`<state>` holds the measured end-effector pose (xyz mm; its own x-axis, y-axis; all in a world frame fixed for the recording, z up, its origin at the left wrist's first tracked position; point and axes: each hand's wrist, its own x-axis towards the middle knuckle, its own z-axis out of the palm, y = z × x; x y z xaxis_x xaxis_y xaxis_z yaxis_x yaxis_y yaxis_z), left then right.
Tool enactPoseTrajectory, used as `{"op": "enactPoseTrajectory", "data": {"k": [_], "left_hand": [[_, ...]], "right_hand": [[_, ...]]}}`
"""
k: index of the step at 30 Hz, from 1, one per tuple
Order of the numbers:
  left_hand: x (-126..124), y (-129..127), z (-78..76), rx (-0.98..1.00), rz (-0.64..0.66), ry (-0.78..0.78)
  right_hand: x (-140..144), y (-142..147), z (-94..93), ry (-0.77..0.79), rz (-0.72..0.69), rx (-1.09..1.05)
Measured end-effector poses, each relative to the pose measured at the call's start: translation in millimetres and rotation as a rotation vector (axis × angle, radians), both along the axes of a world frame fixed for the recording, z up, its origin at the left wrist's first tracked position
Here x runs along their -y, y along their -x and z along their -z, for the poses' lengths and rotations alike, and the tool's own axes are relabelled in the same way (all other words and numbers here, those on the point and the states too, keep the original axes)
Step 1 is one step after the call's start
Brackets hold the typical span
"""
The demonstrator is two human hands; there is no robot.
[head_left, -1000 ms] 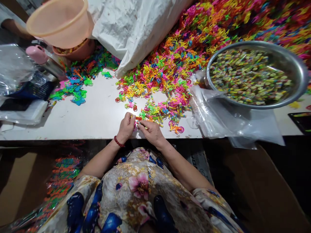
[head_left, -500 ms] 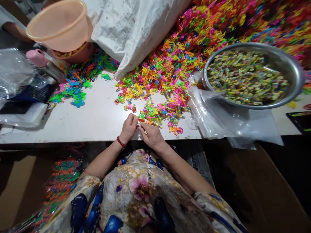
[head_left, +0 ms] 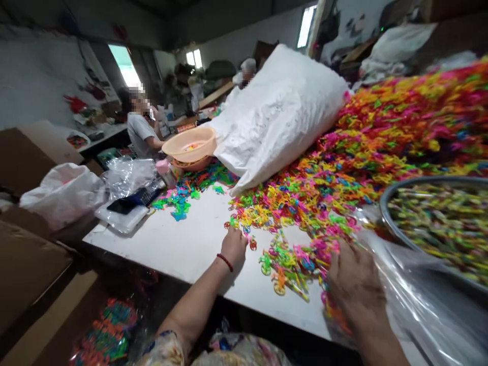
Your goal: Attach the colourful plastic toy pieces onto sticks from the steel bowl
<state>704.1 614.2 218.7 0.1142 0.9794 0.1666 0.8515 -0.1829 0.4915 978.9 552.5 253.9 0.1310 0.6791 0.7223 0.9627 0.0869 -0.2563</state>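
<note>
My left hand [head_left: 234, 250], with a dark red bead bracelet [head_left: 225, 262], rests at the near edge of a heap of small bright plastic toys [head_left: 263, 206]. Its fingers are curled together, and whatever is in them is hidden. Beside the fingertips lies a little red and pink toy [head_left: 252, 242]. Farther right my right hand [head_left: 356, 277] is blurred, palm down over the toys, its bent fingers apart. Between the hands are several loose toys, among them an orange one with round wheels [head_left: 279, 282] and thin yellow-green sticks [head_left: 299, 290].
A metal basin [head_left: 387, 208] of small wrapped pieces stands right, beside clear plastic bags [head_left: 400, 284]. A white sack [head_left: 282, 112] leans behind the heap. Left are blue-green pieces [head_left: 181, 203], a peach basin [head_left: 190, 142], a pink-lidded bottle [head_left: 164, 170] and a phone [head_left: 122, 204]. A co-worker [head_left: 143, 129] sits beyond.
My hands were together at the table's front edge, fingers around something small. They have parted: left forward to the heap's edge, right out to the right. The view has tilted up.
</note>
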Motion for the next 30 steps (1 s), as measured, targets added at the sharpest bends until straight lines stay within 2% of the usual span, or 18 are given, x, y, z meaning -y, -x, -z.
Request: {"op": "enactPoseTrajectory", "data": {"k": [2,4,6,8,10,14,17,20,24,27,30], "left_hand": [[-1,-3,1.2,0.057,-0.086,0.077],[4,-5,0.5,0.114,-0.118,0.179],[10,-6,-1.7,0.152,-0.094,0.253],[15,-5,-3.6,0.158,-0.053,0.251],[19,-4,-3.4,0.189,-0.042,0.212],[27,-4,2.8,0.469,-0.119,0.213],[37,-7,3.4,0.849,-0.176,0.344],[48,-10,-3.6,1.171,-0.171,0.543],[56,-14,-15.3,1.341,-0.114,0.584],[63,-18,-22.0,1.413,-0.043,0.640],[71,-23,-24.2,1.435,-0.010,0.620]], "right_hand": [[3,14,11.1,0.044,-0.107,-0.097],[13,34,21.9,0.200,-0.251,-0.233],[23,55,31.1,0.389,-0.376,-0.350],[33,74,37.8,0.503,-0.446,-0.425],[39,88,42.4,0.541,-0.500,-0.470],[45,101,44.0,0.626,-0.663,-0.548],[50,104,35.9,0.637,-0.620,-0.610],[54,105,24.2,0.648,-0.563,-0.680],[56,105,17.1,0.712,-0.634,-0.796],[57,104,15.9,0.690,-0.563,-0.844],[57,104,16.7,0.711,-0.513,-0.923]]}}
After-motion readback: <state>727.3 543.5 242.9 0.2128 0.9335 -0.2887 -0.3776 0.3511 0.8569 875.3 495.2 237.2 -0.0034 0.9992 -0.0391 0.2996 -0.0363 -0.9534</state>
